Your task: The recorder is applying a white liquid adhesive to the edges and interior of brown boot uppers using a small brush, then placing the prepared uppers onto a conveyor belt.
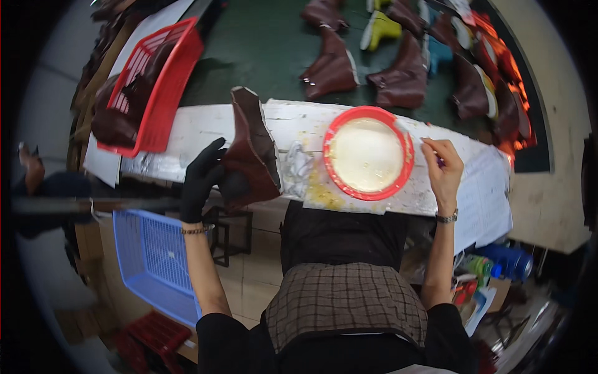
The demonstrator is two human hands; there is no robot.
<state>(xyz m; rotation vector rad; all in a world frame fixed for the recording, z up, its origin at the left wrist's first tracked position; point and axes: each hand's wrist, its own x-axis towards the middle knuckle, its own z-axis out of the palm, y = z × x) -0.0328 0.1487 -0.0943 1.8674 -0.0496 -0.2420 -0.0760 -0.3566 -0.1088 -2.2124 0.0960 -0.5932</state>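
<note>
A dark brown leather boot (250,153) stands over the front edge of the white bench, its shaft pointing up and away. My left hand (204,177), in a black glove, grips it from the left near its lower end. Right of the boot is a round red basin (411,156) holding a cream-coloured liquid (366,156). My right hand (443,168), bare and with a metal watch at the wrist, is just right of the basin. Its fingers are pinched together on something small; a bit of purple shows between them. A pale blur lies at the basin's upper right rim.
Behind the bench, a dark green surface (261,56) carries several brown boots (402,75) and a yellow-green boot form (380,30). A red basket (177,75) of brown pieces stands left. Written sheets (479,193) lie right. Below left is a blue crate (156,255).
</note>
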